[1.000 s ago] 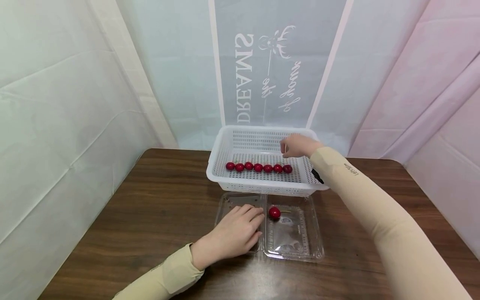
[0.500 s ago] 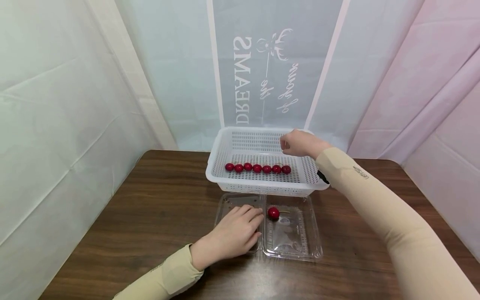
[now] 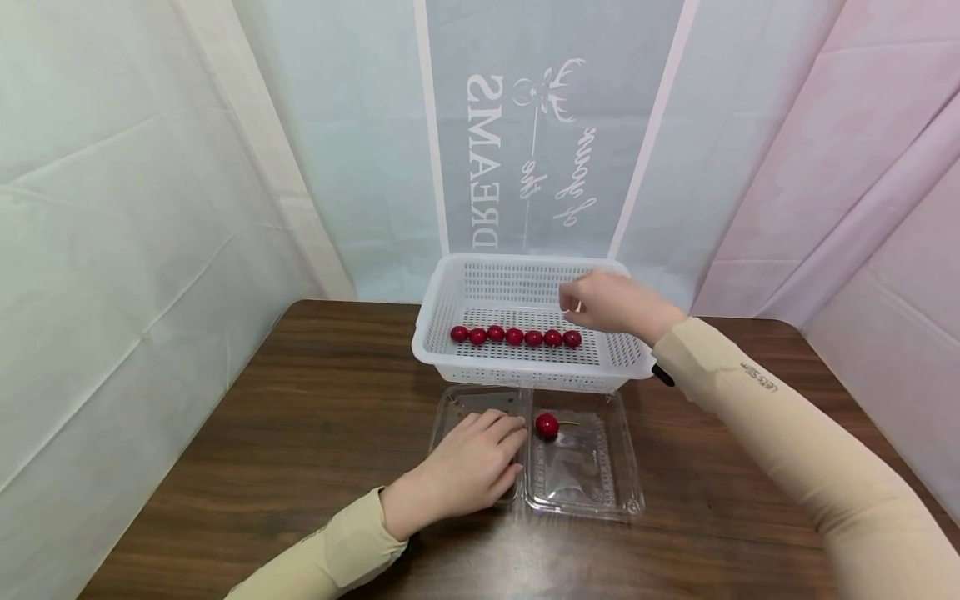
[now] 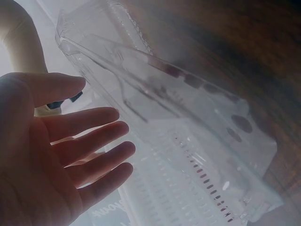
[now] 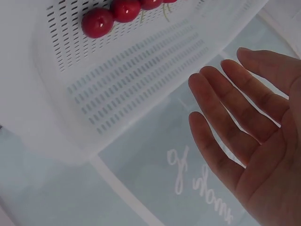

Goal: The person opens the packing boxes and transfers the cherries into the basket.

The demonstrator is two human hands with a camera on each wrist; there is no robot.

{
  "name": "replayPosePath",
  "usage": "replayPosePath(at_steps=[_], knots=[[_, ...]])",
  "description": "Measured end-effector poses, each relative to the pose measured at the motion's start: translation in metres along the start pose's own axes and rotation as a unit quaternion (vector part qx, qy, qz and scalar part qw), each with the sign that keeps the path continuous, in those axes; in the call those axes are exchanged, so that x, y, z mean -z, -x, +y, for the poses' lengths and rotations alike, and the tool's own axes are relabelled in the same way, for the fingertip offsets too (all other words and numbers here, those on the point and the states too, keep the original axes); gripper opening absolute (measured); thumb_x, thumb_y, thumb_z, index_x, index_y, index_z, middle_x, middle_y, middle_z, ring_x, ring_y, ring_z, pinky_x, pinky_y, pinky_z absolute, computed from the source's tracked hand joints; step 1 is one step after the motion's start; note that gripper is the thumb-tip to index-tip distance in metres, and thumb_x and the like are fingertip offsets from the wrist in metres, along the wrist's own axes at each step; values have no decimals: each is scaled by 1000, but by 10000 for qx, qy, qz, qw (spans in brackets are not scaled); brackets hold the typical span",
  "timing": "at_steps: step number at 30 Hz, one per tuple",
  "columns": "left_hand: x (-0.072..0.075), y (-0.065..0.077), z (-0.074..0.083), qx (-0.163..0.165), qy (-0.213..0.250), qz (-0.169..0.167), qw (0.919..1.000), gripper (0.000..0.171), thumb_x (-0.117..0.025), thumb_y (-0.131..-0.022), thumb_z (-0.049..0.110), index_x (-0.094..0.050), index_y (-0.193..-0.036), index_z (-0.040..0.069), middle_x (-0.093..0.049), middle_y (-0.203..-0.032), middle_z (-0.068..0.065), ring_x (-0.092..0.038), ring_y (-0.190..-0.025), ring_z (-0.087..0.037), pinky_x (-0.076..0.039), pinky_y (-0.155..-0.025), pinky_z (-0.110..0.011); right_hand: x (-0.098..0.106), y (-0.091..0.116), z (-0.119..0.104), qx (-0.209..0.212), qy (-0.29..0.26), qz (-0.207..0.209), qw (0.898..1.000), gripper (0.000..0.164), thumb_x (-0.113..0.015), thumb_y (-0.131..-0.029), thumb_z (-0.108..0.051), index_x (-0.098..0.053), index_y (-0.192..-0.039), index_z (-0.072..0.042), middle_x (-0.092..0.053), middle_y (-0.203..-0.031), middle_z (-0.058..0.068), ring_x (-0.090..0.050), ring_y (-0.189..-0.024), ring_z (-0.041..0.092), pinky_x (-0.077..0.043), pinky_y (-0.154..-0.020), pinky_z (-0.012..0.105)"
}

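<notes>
My right hand (image 3: pixel 611 302) hovers over the right side of a white plastic basket (image 3: pixel 517 368). Its fingers are loosely bent with nothing between them, as the right wrist view shows. Several red cherries (image 3: pixel 514 337) lie in a row along the basket floor, and stems show on some of them (image 5: pixel 125 9). In front of the basket stands a clear plastic clamshell box (image 3: pixel 577 487), spread flat into two halves. One cherry (image 3: pixel 547 426) with its stem lies in the right half. Over the left half rests my left hand (image 3: pixel 468 467), fingers relaxed and grasping nothing.
A dark wooden table (image 3: pixel 337 400) carries both containers. Behind the basket hangs a grey-blue printed cloth (image 3: pixel 551 200), and a white cloth (image 3: pixel 150 208) closes off the left side. The basket's raised rim stands between the cherry row and the clamshell.
My right hand rises slightly and then lowers again over the basket, while its forearm swings to the right. The left hand and the cherries keep their places.
</notes>
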State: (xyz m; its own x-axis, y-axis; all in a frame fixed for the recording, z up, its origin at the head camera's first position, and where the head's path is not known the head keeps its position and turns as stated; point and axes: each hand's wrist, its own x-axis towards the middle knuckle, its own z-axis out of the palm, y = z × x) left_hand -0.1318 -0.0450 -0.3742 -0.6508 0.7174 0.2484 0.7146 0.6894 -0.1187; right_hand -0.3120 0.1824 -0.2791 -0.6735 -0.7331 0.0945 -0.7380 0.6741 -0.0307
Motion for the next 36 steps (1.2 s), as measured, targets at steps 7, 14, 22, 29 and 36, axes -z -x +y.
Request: replayPosePath(at_steps=[7,14,22,29,36], knots=[[0,0,1,10,-62,13,10000,38,-55,-92,35,-63,-119,10,-60,-126,-4,-53,-114,-20,-46,-90,-34,1,11,-10,-27,-98,4,9999,3,-69,-83,-14,-66,-84,-12,-70,-83,2,-66,-75,16,-54,-69,33],[-1,0,2,30,-92,37,9999,38,-55,-92,35,-62,-120,10,-60,-126,-4,-53,-115,-20,-46,-91,-34,2,26,-21,152,-86,308,9994,5,-70,-82,-12,-66,-83,-13,-69,-83,1,-64,-73,15,-53,-67,32],[-2,0,3,36,-48,96,9999,38,-56,-91,34,-62,-119,9,-60,-125,-4,-52,-114,-19,-46,-90,-34,-6,42,-32,411,22,846,9956,10,-72,-80,-12,-63,-79,-15,-65,-76,-3,-50,-57,6,-45,-55,26],[-3,0,3,35,-34,101,9999,38,-56,-92,35,-63,-119,10,-60,-125,-4,-53,-114,-19,-46,-89,-34,-13,56,-42,407,10,1007,9941,11,-73,-80,-16,-63,-83,-15,-67,-78,-3,-51,-57,6,-45,-56,27],[-4,1,2,12,-27,126,9999,38,-55,-92,35,-63,-119,10,-60,-125,-4,-53,-114,-20,-46,-89,-34,-18,65,-54,431,-33,1001,9940,10,-72,-82,-21,-64,-87,-17,-67,-81,-6,-49,-56,3,-44,-54,25]])
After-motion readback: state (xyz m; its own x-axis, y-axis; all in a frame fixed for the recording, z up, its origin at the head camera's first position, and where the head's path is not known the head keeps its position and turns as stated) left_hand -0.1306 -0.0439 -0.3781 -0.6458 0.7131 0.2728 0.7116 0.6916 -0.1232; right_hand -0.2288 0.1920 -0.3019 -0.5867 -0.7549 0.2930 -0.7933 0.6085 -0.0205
